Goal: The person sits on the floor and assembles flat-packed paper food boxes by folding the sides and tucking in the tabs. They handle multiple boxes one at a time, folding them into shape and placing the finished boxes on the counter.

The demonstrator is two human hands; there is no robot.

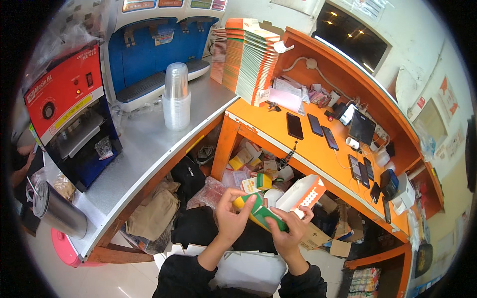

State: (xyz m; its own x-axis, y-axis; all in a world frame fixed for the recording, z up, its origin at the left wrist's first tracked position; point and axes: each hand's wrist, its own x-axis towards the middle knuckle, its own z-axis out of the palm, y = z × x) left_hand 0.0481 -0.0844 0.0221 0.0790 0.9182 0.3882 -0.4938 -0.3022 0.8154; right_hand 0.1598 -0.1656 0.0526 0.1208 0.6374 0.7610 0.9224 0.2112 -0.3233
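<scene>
Low in front of me, both hands are on a part-folded cardboard box point(301, 194) with a white inside and orange, green and yellow panels. My left hand point(232, 217) is closed on its green and yellow side, the thumb against the edge. My right hand point(288, 229) pinches the green panel with the thumb, its other fingers curled behind the orange side. White cardboard pieces point(251, 268) lie by my lap, between the forearms. Up on the counter corner, a tall stack of flat folded cartons point(253, 62) in orange, white and green leans slightly.
On the orange desk point(268, 121) lie several phones point(294, 126), cables and papers. The metal counter point(141, 144) at left bears stacked plastic cups point(176, 107), a red cup sealer point(64, 99) and a steel tumbler point(57, 211). Bags and cartons point(198, 226) crowd beneath the desk.
</scene>
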